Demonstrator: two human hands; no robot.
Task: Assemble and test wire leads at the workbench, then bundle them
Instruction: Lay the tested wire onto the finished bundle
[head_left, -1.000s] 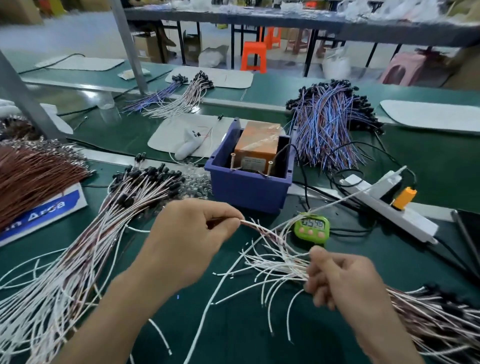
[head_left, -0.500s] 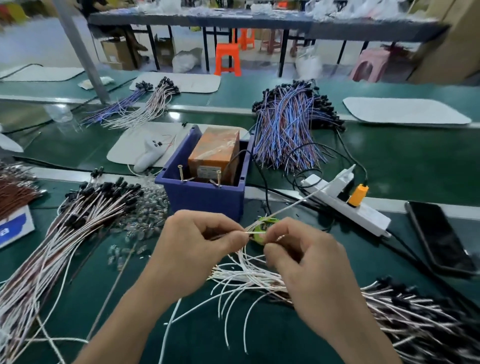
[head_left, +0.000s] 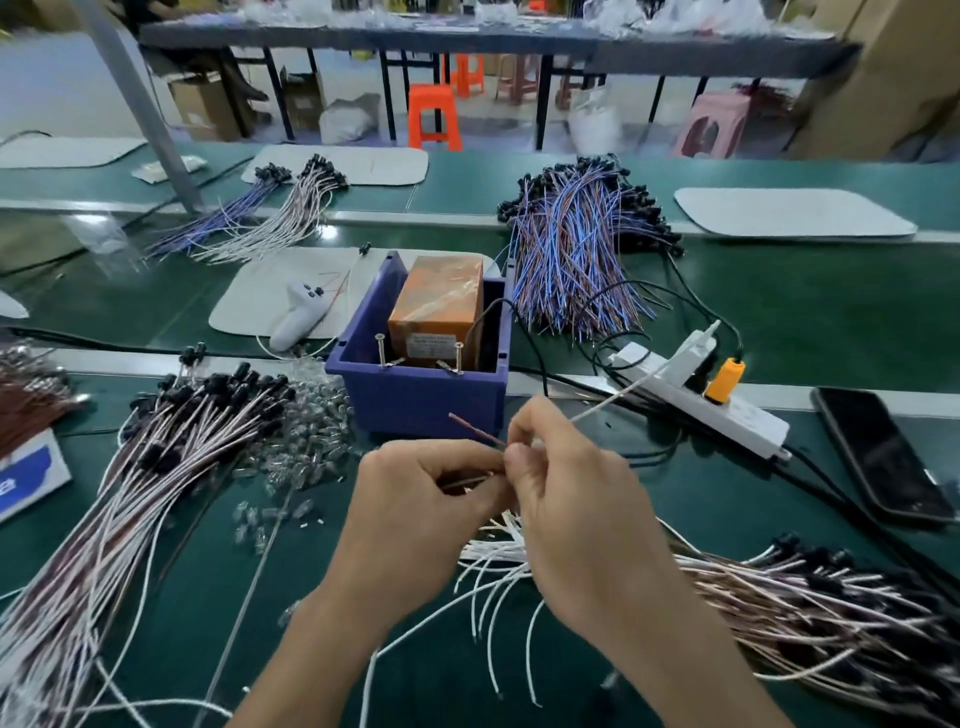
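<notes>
Factory assembly line — green workbenches (head_left: 779, 291), heaped wire leads (head_left: 576, 249).

Two bare hands are shown from the wearer's own viewpoint, the left hand (head_left: 415, 499) and the right hand (head_left: 566, 499). The left forearm (head_left: 311, 649) and right forearm (head_left: 691, 649) are uncovered down to the frame's lower edge.
</notes>
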